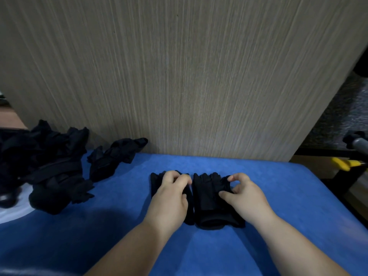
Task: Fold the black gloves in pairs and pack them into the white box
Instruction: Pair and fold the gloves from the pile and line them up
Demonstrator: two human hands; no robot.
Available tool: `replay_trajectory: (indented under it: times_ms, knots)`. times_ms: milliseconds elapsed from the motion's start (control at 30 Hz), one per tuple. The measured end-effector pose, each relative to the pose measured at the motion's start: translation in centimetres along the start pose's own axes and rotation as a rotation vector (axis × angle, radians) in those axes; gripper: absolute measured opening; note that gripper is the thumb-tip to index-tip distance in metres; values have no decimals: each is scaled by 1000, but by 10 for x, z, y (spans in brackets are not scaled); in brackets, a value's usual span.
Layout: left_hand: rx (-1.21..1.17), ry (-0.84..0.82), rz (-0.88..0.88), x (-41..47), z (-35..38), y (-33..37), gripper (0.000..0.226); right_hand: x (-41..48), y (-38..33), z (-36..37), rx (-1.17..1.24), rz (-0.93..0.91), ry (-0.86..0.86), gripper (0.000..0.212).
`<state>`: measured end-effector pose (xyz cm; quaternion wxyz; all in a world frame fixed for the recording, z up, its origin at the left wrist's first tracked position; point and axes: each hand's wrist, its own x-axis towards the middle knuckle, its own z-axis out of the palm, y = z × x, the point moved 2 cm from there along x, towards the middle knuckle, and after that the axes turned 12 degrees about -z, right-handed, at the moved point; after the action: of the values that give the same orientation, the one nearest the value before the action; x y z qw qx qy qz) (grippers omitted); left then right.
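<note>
Well, closest to us, our two bare arms reach forward over the blue counter (199, 251). Our left hand (171, 198) lies on top of the left glove (155, 183). Its wrist is low and its fingers bend down at the glove's finger end. That grip is narrow and seems to pinch the cloth there. Our right hand (246, 196) sits on the outer side of the right glove (205, 200). Its thumb and first finger are close together, so this grip pinches a bit of cloth too. The two gloves lie flat, side by side, with the cuffs toward us.

We think these gloves are soft, light and floppy. They will not break, and they should not slide much on the blue cover. But they bend and bunch up, so one pinch at a corner would let the rest hang down. We think it is best to lay one glove on the other, then take the pair by the thick cuff and the finger end to fold it.

Farther off on the left, a loose glove (113, 158) lies crumpled. Beside it sits a big pile of black gloves (49, 172). Behind everything stands a wooden board (179, 76). We cannot see the white box for sure.
</note>
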<state>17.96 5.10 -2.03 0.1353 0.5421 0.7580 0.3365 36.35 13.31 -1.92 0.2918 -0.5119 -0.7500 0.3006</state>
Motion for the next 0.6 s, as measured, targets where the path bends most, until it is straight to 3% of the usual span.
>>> replay_trajectory:
  times_ms: [133,233,333,500,600]
  knots:
    - [156,121,48,-3,3,-6,15,1,1,1,53,1,2,36]
    - [129,156,121,0,5,-7,20,1,0,2,134,31,2,40]
    - [182,81,149,1,8,-8,25,1,1,8,265,79,31,41]
    - [178,186,128,1,5,-10,32,0,-7,18,509,131,118,38]
    - [143,152,214,5,4,-9,40,-1,-13,23,589,150,134,38]
